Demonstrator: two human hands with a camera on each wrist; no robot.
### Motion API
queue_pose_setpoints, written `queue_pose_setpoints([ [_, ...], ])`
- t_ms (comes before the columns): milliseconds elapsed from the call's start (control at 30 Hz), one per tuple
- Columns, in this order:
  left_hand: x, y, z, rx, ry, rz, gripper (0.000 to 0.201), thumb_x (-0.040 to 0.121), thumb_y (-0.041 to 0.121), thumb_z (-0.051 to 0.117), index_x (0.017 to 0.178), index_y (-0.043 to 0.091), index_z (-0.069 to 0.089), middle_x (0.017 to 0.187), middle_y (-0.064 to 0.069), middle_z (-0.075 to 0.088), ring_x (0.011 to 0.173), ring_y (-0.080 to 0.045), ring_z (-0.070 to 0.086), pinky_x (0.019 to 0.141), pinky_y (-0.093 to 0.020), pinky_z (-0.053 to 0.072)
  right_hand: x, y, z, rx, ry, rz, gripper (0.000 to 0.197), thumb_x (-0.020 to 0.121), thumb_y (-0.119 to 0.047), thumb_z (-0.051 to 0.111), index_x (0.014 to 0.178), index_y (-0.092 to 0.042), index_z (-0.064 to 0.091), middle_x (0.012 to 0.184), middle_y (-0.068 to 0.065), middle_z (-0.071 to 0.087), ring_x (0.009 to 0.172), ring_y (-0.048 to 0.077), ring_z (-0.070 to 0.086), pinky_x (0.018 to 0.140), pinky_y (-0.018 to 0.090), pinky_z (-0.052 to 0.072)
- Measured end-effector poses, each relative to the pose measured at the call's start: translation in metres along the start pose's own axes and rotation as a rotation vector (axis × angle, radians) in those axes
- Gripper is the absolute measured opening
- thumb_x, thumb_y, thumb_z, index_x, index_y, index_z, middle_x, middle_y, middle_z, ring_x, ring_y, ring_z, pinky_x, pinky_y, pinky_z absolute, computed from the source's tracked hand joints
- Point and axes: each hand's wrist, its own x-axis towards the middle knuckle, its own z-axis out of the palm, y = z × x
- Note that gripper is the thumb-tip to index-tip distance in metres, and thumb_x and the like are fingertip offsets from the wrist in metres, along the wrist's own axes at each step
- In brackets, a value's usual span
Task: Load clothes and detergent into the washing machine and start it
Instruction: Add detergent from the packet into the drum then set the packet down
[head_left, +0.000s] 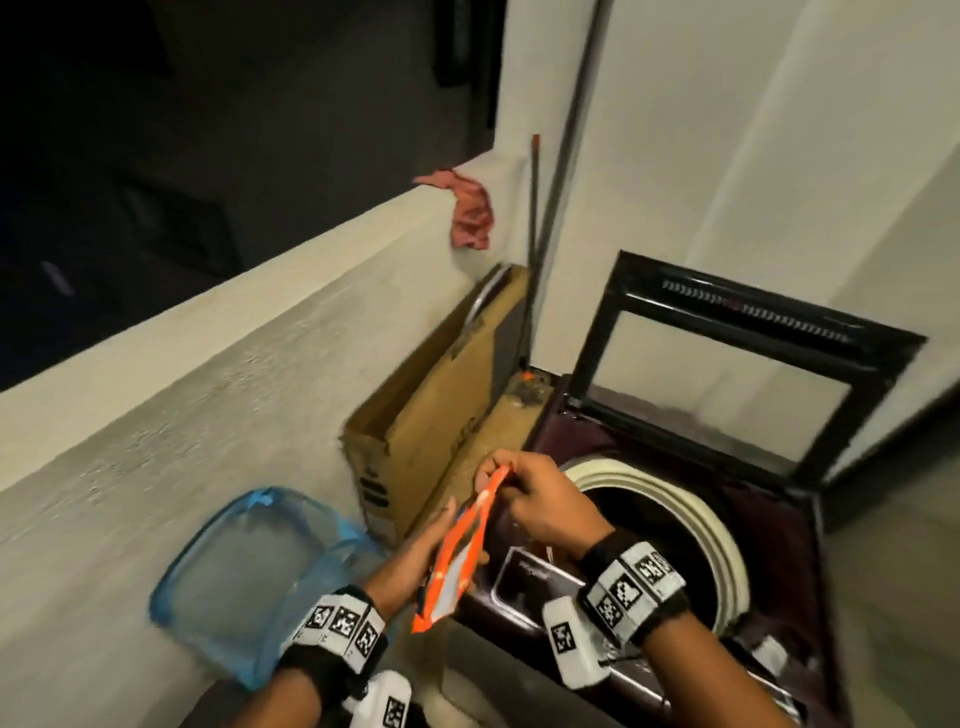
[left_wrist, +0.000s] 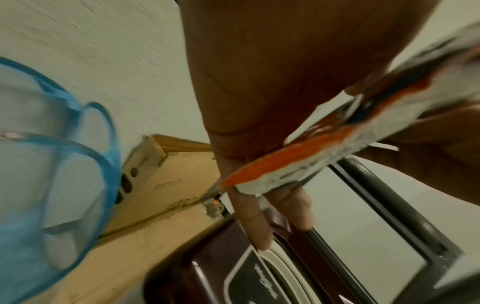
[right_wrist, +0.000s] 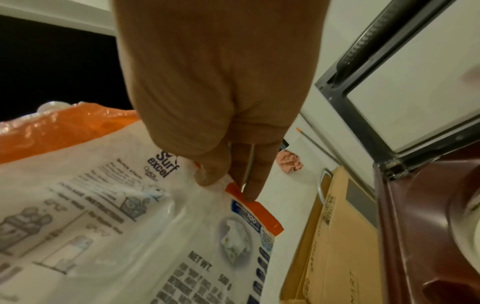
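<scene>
We hold the detergent pouch over the washer's front edge, ready to open it.

On the left the blue basket (head_left: 244, 577) sits by the wall and the box (head_left: 431, 410) leans beside the washer (head_left: 769, 519). Our left hand (head_left: 415, 551) supports the pouch (head_left: 460, 558) from beneath, fingers curled round its lower half, while our right hand (head_left: 540, 506) pinches the top corner. To do this well, we should keep the pouch upright, tear or unfold only the corner, and bring it over the drum (head_left: 675, 525) before tipping. The lid (head_left: 737, 358) stands raised. The head view shows the dark drum mouth, though we cannot tell whether clothes are inside; the right wrist view alone shows the printed back and the pinching fingertips (right_wrist: 207, 176), and the left wrist view shows our fingers (left_wrist: 259, 222) under the pouch.
</scene>
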Motion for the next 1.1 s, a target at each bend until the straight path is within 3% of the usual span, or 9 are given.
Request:
queue_pose_setpoints([
  [100,0.022,0.004,0.048,-0.036,-0.004,-0.085,0.059,0.093,0.057,0.038,0.099,0.003,0.061,0.066,-0.012,0.065,0.045,-0.021,0.061,0.042,-0.028,0.053,-0.011,0.011,-0.032,0.04,0.115,0.06,0.038,0.088,0.0,0.056,0.095,-0.035,0.069,0.097,-0.009,0.075,0.096,0.011,0.071,0.091,0.041,0.058],
  [267,0.052,0.004,0.107,-0.067,0.002,-0.134,0.051,0.103,0.042,0.035,0.083,0.008,0.066,0.072,-0.013,0.062,0.056,-0.026,0.061,0.043,-0.036,0.057,-0.033,0.032,-0.088,0.027,0.371,0.093,0.024,0.087,-0.013,0.074,0.109,-0.024,0.072,0.104,-0.01,0.072,0.094,0.001,0.068,0.087,0.021,0.055],
  [367,0.074,0.003,0.138,-0.086,-0.048,-0.057,0.045,0.097,0.048,0.047,0.118,0.015,0.069,0.098,-0.006,0.074,0.076,-0.017,0.071,0.078,-0.043,0.059,-0.053,0.049,-0.116,-0.05,0.544,0.144,0.011,0.088,-0.019,0.073,0.097,-0.024,0.074,0.095,-0.012,0.072,0.087,0.002,0.068,0.082,0.028,0.056],
  [467,0.089,0.0,0.162,-0.06,-0.071,-0.029,0.058,0.087,0.058,0.054,0.131,0.02,0.063,0.123,-0.004,0.07,0.097,-0.013,0.071,0.112,-0.045,0.04,-0.082,0.063,-0.143,0.006,0.592,0.22,0.015,0.094,-0.011,0.066,0.093,-0.023,0.075,0.092,-0.012,0.074,0.088,0.003,0.069,0.084,0.034,0.058],
  [533,0.1,-0.004,0.175,-0.049,-0.095,-0.029,0.062,0.085,0.063,0.052,0.131,0.024,0.061,0.124,0.001,0.071,0.11,-0.014,0.068,0.114,-0.043,0.038,-0.101,0.064,-0.158,0.171,0.552,0.235,0.019,0.099,-0.01,0.059,0.101,-0.022,0.074,0.097,-0.007,0.075,0.089,0.009,0.071,0.084,0.04,0.06],
  [667,0.117,-0.016,0.208,-0.057,-0.045,-0.014,0.047,0.087,0.063,0.043,0.119,0.033,0.062,0.104,0.015,0.076,0.098,-0.005,0.071,0.113,-0.048,0.039,-0.124,0.061,-0.18,0.201,0.479,0.196,0.014,0.094,-0.033,0.07,0.105,-0.026,0.074,0.104,-0.008,0.072,0.088,0.018,0.071,0.083,0.037,0.06],
  [767,0.121,-0.014,0.227,-0.179,-0.049,-0.014,0.055,0.098,0.057,0.029,0.125,0.021,0.059,0.099,0.004,0.078,0.088,-0.011,0.074,0.097,-0.045,0.051,-0.124,0.07,-0.187,0.032,0.451,0.17,0.017,0.088,-0.029,0.077,0.105,-0.027,0.074,0.102,-0.01,0.067,0.083,0.011,0.068,0.077,0.032,0.059],
  [933,0.132,-0.014,0.22,-0.267,-0.005,-0.064,0.077,0.089,0.072,0.034,0.133,0.014,0.059,0.119,-0.014,0.072,0.102,-0.031,0.072,0.073,-0.044,0.06,-0.119,0.075,-0.19,-0.077,0.336,0.102,0.041,0.092,-0.021,0.068,0.131,-0.033,0.061,0.11,-0.012,0.061,0.086,0.01,0.065,0.076,0.025,0.057],
  [1100,0.142,-0.002,0.201,-0.215,-0.129,-0.233,0.102,0.069,0.097,0.026,0.13,0.023,0.062,0.13,-0.02,0.064,0.113,-0.051,0.061,0.085,-0.082,0.037,-0.106,0.082,-0.179,-0.281,0.27,0.002,0.051,0.082,-0.003,0.056,0.124,-0.031,0.065,0.115,-0.011,0.061,0.105,0.009,0.062,0.084,0.035,0.053],
])
